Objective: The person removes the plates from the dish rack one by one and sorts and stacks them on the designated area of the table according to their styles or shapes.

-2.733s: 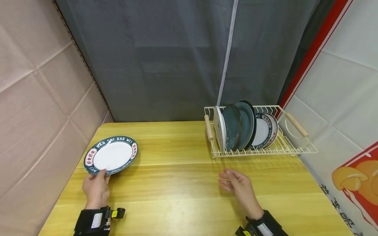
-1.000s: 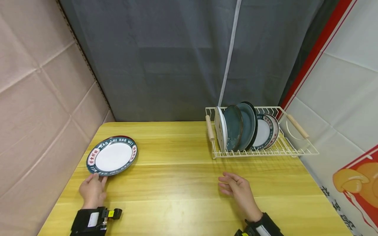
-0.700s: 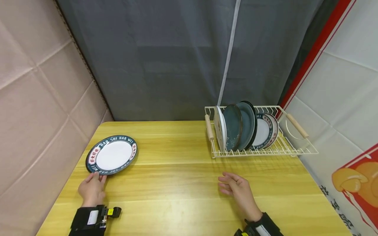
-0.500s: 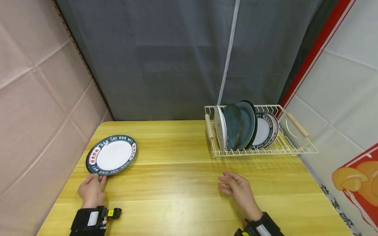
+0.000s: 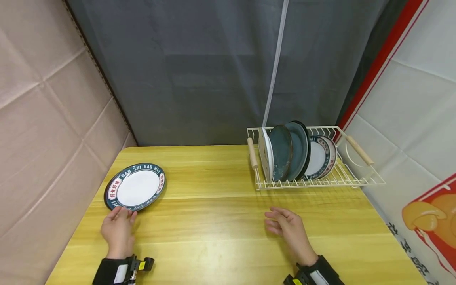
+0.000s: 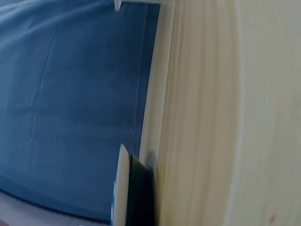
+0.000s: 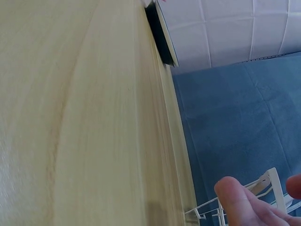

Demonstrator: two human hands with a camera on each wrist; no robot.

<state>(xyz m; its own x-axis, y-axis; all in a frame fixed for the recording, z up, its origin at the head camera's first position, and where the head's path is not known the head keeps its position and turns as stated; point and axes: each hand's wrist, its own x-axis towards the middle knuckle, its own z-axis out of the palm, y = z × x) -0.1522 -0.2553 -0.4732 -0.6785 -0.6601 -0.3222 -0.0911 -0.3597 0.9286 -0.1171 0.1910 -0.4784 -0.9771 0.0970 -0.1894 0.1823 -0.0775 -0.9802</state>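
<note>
A round plate (image 5: 138, 188) with a white centre and a dark blue lettered rim lies at the table's left side. Its near rim is pinched by my left hand (image 5: 117, 232), whose lower fingers are partly hidden under the edge. The left wrist view shows the plate (image 6: 122, 188) edge-on, above a dark underside (image 6: 141, 195); whether that is a second plate I cannot tell. My right hand (image 5: 287, 228), loosely bent and holding nothing, hovers in front of the dish rack (image 5: 342, 184). Its fingers (image 7: 235, 202) appear low in the right wrist view, before the rack.
In the white wire rack, which has wooden handles, several plates stand upright: a white plate (image 5: 264, 156), grey-blue plates (image 5: 280, 154) and lettered plates (image 5: 317, 158). A grey curtain (image 5: 199, 79) hangs behind the table (image 5: 213, 221); white tiled sheets (image 5: 409, 99) flank it.
The lettered plate was tilted up and closer in the oldest frame; it now lies lower. My left hand drew back to its rim, then shifted slightly right onto it. My right hand has barely moved.
</note>
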